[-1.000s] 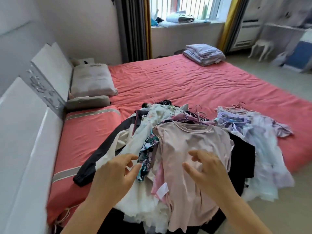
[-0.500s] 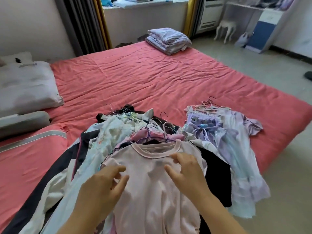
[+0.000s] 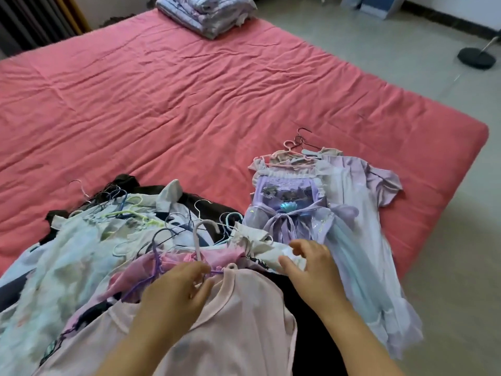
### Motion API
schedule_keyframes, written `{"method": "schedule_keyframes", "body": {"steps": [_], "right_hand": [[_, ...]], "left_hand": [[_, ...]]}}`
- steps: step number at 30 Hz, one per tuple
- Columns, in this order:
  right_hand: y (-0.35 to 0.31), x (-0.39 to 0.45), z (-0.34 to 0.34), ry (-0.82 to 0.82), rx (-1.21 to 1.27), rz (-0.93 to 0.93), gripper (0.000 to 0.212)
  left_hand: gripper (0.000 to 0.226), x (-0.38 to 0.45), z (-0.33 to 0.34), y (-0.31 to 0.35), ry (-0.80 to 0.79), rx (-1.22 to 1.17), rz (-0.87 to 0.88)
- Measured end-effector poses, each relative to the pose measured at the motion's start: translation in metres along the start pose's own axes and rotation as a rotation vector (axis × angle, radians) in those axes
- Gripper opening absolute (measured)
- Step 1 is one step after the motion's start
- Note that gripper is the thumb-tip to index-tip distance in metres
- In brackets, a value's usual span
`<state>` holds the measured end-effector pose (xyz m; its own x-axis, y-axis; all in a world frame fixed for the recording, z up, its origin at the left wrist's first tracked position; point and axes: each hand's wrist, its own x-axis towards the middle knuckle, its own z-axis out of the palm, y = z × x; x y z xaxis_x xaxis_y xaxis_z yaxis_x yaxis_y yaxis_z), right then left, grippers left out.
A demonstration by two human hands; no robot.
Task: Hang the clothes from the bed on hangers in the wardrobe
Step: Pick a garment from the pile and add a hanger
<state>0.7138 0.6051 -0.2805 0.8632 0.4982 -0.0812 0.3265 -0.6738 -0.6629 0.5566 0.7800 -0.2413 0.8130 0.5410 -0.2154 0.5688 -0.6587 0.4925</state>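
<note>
From the head view, the left hand (image 3: 173, 291) rests at the collar of the pale pink top (image 3: 230, 327), fingers curled at its hanger neck though a firm grip cannot be told, while the right hand (image 3: 311, 264) pinches white fabric (image 3: 271, 251) just beside it. The clothes lie heaped on hangers at the near edge of the red bed (image 3: 189, 90), a lilac dress (image 3: 311, 210) apart to the right. The tangled hanger hooks (image 3: 173, 226) could snag, so lifting the pink top may drag neighbours off onto the floor (image 3: 447, 240).
</note>
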Motion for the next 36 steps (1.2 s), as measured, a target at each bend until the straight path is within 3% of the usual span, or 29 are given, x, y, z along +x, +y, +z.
{"method": "schedule_keyframes", "body": {"steps": [8,15,19,23,28,33,36], "right_hand": [[0.093,0.116,0.018,0.087,-0.125,0.091,0.023],[0.155,0.185,0.048,0.134,-0.318,0.094,0.044],[0.179,0.202,0.067,0.109,-0.418,0.161,0.074],[0.197,0.201,0.079,-0.047,-0.396,0.234,0.066],[0.2,0.168,0.069,0.093,-0.312,0.12,0.044],[0.213,0.115,0.045,0.188,-0.34,0.044,0.056],[0.216,0.091,0.034,0.239,-0.323,-0.015,0.057]], "left_hand": [[0.012,0.091,0.063,0.026,-0.117,0.047,0.062],[0.019,0.157,0.117,0.035,-0.143,0.088,0.084],[0.019,0.187,0.142,0.036,-0.142,0.088,0.091],[0.017,0.204,0.156,0.036,-0.116,0.106,0.09],[0.018,0.209,0.166,0.042,-0.139,0.103,0.108],[0.02,0.21,0.176,0.063,-0.109,0.082,0.212],[0.033,0.216,0.189,0.077,-0.045,0.036,0.329]]}}
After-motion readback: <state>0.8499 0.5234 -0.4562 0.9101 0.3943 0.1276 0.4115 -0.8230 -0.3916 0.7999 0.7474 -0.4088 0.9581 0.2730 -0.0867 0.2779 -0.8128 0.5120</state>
